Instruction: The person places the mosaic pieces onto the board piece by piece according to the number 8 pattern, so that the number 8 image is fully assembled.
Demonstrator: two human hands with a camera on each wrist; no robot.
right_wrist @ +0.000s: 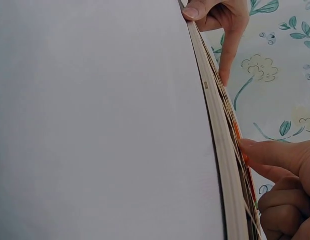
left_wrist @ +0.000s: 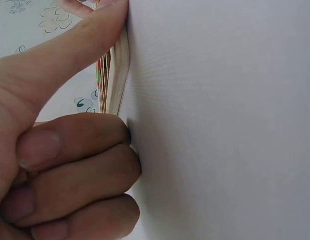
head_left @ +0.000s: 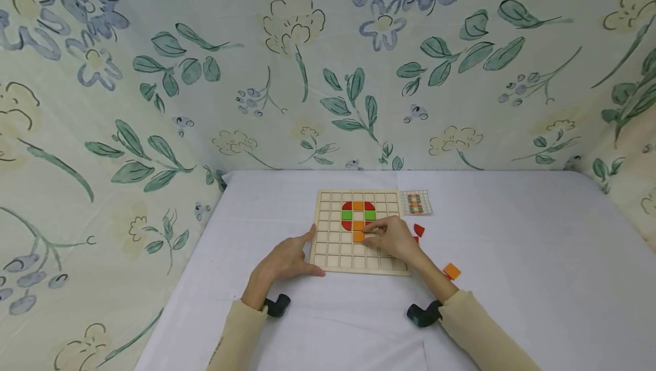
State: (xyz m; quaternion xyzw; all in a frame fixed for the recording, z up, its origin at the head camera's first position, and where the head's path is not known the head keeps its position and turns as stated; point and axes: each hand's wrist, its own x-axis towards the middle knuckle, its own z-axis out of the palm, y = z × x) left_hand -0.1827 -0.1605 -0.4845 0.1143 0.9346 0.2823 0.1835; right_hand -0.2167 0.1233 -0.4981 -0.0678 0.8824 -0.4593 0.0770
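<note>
Pinching an orange tile in the right hand
Best squared beneath the pinch; left hand grips the board.

No words, numbers or brands are showing legibly in the three views. Along the left sleeve a short row of dark marks is running, possibly lettering but too small to read. The card beside the grid board is bearing a printed coloured pattern on squares.
</note>
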